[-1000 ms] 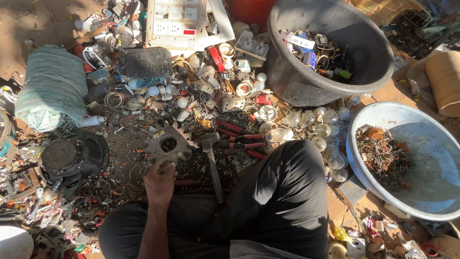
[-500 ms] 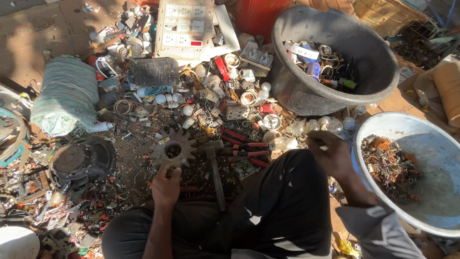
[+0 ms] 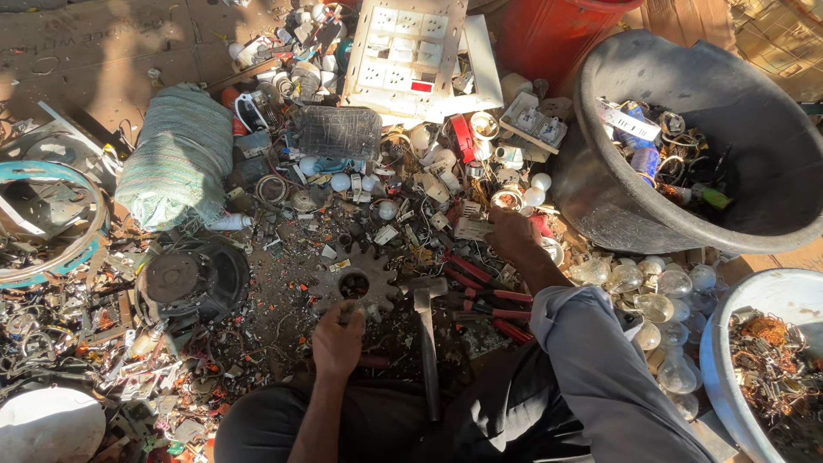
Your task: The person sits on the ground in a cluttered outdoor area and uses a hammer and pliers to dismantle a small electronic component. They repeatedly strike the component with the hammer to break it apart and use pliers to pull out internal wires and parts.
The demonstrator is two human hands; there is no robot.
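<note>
Head view: left hand (image 3: pixel 337 341) grips a toothed metal gear (image 3: pixel 356 287) flat on the littered ground beside a hammer (image 3: pixel 426 334). Right hand (image 3: pixel 512 236) closes around a small pale socket piece (image 3: pixel 473 228), near 2 red-handled pliers (image 3: pixel 484 287).

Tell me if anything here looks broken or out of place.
Yes. A white socket panel lies torn from any wall, tilted on the scrap heap. Bare glass bulbs sit loose on the ground beside the right hand. The left hand holds a rusty gear.
</note>
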